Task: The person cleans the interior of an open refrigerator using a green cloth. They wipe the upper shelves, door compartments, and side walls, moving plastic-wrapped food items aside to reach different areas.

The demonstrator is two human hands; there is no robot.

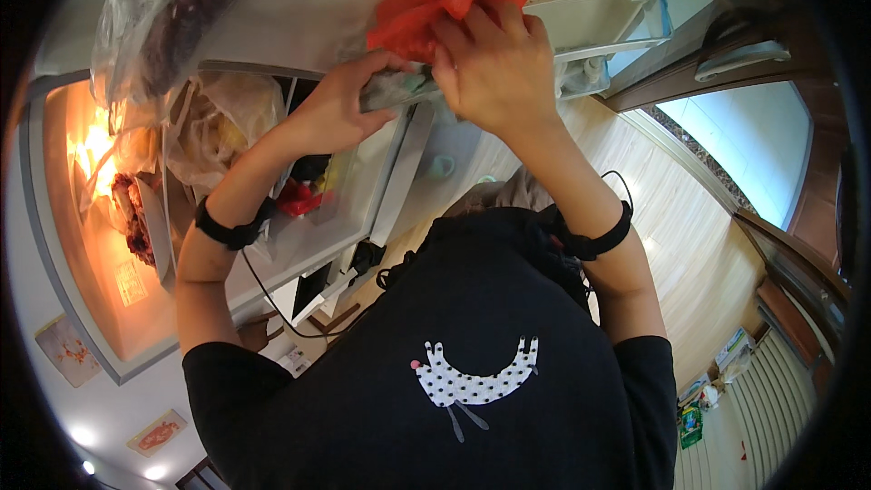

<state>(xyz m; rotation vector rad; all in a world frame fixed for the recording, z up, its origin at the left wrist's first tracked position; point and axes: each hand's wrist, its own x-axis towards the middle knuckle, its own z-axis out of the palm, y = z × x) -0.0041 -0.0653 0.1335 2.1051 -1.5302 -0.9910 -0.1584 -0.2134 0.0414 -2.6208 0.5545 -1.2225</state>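
A red plastic bag [422, 3] is bunched up in front of me. The fingers of my right hand [500, 71] are pressed into its folds and grip it. Just below the bag, my left hand [333, 109] holds a clear plastic package [398, 88] between thumb and fingers. Something greenish shows inside the package, but its contents are too blurred to name. My right thumb reaches close to the package's right end; whether it touches is hard to tell. Both hands are in front of an open refrigerator [306, 71].
Left of my hands, a clear bag of dark round fruit [184, 34] hangs near a lit compartment. Inside are a translucent bag of yellowish food [218, 126] and dark red meat [136, 218]. Door shelves [612, 47] stand at upper right. A thin black cable [272, 309] runs from my left wristband.
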